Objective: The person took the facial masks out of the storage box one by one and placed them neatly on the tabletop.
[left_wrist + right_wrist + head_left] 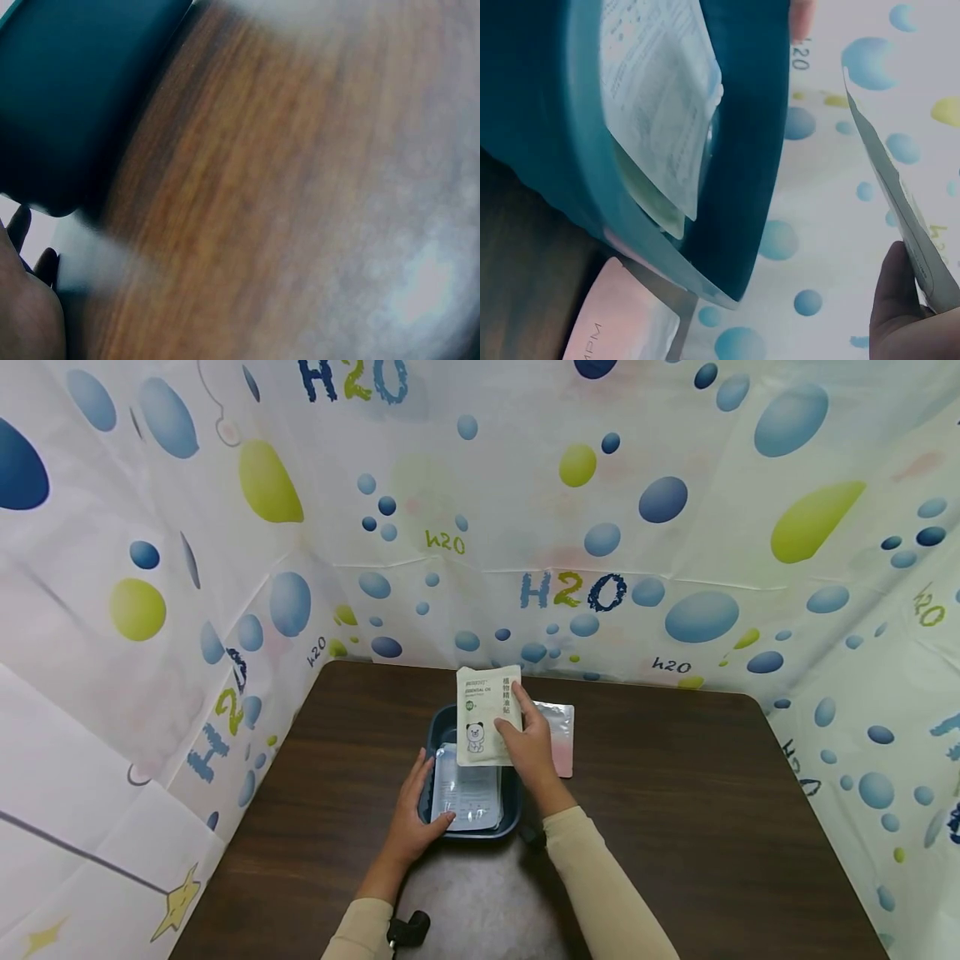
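My right hand (531, 750) pinches a pale cream essential-oil patch packet (483, 710) with a printed bear. Thumb on its front, the hand holds it raised over the far end of a dark blue plastic basin (513, 806). In the right wrist view the packet (901, 206) appears edge-on, apart from the basin. At the basin's near left, my left hand (411, 820) rests with fingers extended along its side and thumb by the front rim. Inside lie a clear-and-white packet (467, 793) and a greenish one (649, 195) beneath it.
A pink and silver pouch (562, 739) lies on the dark wooden table (675, 802), just right of the basin. A patterned curtain (510, 510) hangs behind and along both sides. A black strap device (408, 930) sits at the left wrist.
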Demonstrator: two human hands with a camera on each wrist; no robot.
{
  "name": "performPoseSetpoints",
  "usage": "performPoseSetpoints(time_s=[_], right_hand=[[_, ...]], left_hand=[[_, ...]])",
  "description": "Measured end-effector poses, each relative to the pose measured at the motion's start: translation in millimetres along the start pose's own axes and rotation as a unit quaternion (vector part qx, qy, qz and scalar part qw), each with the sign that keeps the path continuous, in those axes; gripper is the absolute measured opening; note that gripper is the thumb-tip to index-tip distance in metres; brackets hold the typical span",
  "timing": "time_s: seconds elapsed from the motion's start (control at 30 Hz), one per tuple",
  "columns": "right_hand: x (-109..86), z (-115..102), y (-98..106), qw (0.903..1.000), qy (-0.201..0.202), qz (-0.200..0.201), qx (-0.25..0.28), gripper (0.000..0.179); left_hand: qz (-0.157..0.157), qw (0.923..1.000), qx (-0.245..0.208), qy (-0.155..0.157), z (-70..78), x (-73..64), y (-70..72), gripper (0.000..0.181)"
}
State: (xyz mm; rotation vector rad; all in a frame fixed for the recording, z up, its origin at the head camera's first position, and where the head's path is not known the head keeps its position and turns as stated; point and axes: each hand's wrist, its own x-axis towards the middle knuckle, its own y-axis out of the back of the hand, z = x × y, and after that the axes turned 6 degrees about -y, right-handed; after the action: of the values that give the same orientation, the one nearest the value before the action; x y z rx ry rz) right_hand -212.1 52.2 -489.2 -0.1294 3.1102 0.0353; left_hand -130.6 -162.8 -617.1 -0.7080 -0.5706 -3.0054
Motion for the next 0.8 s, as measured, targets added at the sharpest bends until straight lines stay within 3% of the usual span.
performPoseSetpoints(time_s=[0.8], right_hand=[[9.0, -18, 16, 0.9995, 0.014, 0.029, 0.003, 0.070]], left_hand=[[-0.001, 1.0000, -0.003, 0.003, 1.3, 0.2, 0.1, 0.094]])
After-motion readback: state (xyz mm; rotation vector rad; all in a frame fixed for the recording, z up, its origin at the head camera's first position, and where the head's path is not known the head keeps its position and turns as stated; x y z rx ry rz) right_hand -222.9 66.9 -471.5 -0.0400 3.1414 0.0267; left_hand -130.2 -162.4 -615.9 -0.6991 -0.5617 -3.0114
